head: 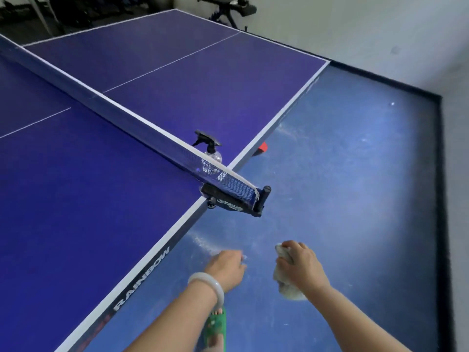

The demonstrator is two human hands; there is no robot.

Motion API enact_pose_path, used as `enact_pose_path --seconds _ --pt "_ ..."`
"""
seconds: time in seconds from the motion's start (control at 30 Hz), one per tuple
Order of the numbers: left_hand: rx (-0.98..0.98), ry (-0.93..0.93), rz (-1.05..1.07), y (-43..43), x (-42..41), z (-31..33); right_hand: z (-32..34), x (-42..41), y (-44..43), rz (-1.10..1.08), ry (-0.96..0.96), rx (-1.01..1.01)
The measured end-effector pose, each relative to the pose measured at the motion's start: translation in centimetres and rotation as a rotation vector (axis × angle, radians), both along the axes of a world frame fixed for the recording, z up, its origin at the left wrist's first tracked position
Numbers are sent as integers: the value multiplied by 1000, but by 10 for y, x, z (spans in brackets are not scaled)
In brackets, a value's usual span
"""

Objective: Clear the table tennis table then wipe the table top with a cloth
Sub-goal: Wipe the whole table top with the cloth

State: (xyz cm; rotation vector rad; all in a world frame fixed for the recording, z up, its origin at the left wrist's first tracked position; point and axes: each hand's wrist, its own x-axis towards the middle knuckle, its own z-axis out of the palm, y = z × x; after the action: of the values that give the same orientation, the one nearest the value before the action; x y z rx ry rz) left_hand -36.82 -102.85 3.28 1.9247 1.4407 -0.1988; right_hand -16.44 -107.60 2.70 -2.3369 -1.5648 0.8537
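The blue table tennis table fills the left and middle of the head view, with its net running diagonally across it. A clear spray bottle with a black trigger stands on the far half, right behind the net near the side edge. My right hand is over the floor beside the table, shut on a bunched pale cloth. My left hand, with a pale bangle on the wrist, hangs just off the table's side edge with fingers curled and nothing visible in it.
The black net clamp and post stick out past the table edge ahead of my hands. A red object lies on the blue floor under the far edge. White walls close the right side. Dark exercise equipment stands at the far end.
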Motion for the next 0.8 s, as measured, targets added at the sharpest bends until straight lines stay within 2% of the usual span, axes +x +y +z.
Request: enact_pose_path --seconds 0.23,0.43,0.6,0.8 --pt "47 -24 -276 75 113 8 20 81 41 -149 -80 -6" --pt "65 -11 -339 116 181 15 20 143 72 -181 -71 -3" --pt "62 -4 -224 160 236 9 9 213 128 -95 -58 -29" --pt "61 39 64 199 294 8 4 289 215 80 -11 -17"
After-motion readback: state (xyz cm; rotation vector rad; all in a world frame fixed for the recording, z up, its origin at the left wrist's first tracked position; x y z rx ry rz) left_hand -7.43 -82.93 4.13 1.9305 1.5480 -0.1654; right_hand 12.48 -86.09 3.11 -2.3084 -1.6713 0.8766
